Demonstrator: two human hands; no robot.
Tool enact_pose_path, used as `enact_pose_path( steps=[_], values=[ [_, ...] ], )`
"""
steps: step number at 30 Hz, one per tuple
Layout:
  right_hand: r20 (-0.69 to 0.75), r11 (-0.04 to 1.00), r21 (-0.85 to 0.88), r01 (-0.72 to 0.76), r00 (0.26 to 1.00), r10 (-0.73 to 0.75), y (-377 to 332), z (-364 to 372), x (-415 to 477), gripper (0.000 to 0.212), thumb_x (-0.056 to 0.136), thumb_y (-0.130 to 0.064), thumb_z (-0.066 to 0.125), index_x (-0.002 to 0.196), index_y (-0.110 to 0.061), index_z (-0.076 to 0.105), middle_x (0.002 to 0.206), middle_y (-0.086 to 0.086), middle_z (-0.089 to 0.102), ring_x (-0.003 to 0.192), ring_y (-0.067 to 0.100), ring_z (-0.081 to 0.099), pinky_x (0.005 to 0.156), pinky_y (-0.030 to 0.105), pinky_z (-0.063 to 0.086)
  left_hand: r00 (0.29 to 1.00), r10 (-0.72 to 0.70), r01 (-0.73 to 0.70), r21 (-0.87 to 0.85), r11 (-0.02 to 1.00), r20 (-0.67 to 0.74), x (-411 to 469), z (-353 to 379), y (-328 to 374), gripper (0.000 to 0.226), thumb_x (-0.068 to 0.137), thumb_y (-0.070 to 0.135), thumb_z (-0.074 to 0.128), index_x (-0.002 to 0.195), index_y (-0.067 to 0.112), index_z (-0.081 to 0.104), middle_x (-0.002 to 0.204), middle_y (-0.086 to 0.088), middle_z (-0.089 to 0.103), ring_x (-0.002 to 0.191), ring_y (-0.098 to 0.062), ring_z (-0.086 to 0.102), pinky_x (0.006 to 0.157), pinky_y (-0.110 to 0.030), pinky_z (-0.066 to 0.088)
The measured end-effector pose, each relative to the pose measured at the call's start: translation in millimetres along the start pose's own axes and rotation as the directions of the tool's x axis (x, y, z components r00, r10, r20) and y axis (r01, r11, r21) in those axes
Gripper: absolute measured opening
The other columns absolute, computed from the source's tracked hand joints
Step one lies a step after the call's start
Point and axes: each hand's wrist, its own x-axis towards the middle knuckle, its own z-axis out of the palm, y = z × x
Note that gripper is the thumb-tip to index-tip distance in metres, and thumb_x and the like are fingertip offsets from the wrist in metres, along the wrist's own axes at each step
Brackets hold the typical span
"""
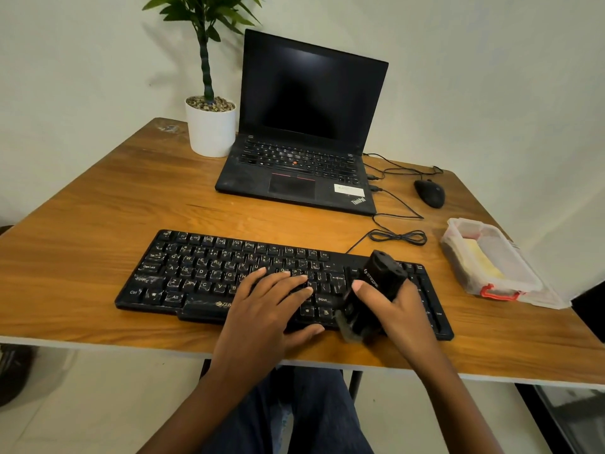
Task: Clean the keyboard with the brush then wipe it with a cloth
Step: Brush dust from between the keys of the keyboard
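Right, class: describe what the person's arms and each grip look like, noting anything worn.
The left grip and right grip are bare hands, with no gloves, rings or watch visible, and the nails look plain. The left forearm and right forearm are bare too, with no sleeve showing down to the picture's lower edge. The only clothing in view is dark blue trousers.

brush (pixel 381 280) bristles blurred, box (pixel 459 267) contents unclear

Left hand (pixel 275 301) palm down, fingers straight, right hand (pixel 403 311) curled round the brush (pixel 381 276), both forearms extended
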Motion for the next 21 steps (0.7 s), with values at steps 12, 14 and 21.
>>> enact_pose_path(
  steps=[12,14,21],
  values=[
    [0.034,0.999,-0.027,0.041,0.999,-0.040,2.7,0.5,2.9,0.009,0.085,-0.021,0.063,0.083,-0.016,0.057,0.077,0.000,0.063,0.069,0.001,0.061,0.059,0.012,0.048,1.000,-0.005,0.005,-0.005,1.000,0.004,-0.6,0.0,-0.2,0.052,0.084,0.062,0.046,0.111,0.023,0.067,0.121,0.006,0.063,0.116,-0.013,0.055,0.106,-0.039,0.030],
    [-0.029,0.997,-0.061,0.036,0.999,-0.037,5.2,-10.3,10.8,0.009,0.086,-0.020,0.062,0.081,-0.016,0.056,0.076,-0.001,0.063,0.066,0.000,0.060,0.057,0.014,0.047,1.000,-0.007,0.007,-0.004,1.000,0.000,-0.3,0.2,0.0,0.053,0.084,0.062,0.044,0.112,0.023,0.067,0.121,0.007,0.062,0.116,-0.013,0.055,0.106,-0.039,0.030],
    [-0.101,0.987,-0.119,0.112,0.987,-0.124,5.6,9.8,20.0,0.017,0.084,-0.027,0.064,0.075,-0.018,0.053,0.067,-0.002,0.058,0.064,0.002,0.057,0.055,0.011,0.043,1.000,0.002,-0.002,0.001,1.000,-0.018,-0.6,1.5,0.0,0.053,0.083,0.062,0.045,0.111,0.022,0.068,0.120,0.006,0.063,0.115,-0.014,0.056,0.104,-0.039,0.031]
  ],
)
